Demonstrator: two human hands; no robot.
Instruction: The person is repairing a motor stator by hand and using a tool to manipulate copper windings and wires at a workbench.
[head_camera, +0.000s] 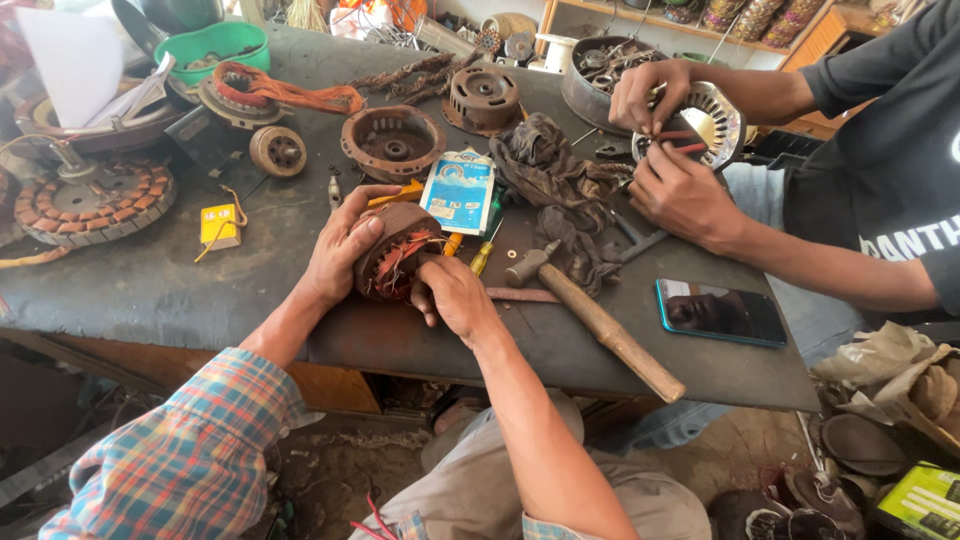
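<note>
Two hands grip one rusty motor stator (398, 250) at the near edge of the dark workbench (180, 290). Head view: the left hand (340, 250) wraps its outer rim, fingers curled closed over the top. The right hand (455, 297) pinches closed at the stator's lower right side, among the red windings. A hammer (590, 315) lies just right. A co-worker's hands (670, 150) hold another stator beyond.
</note>
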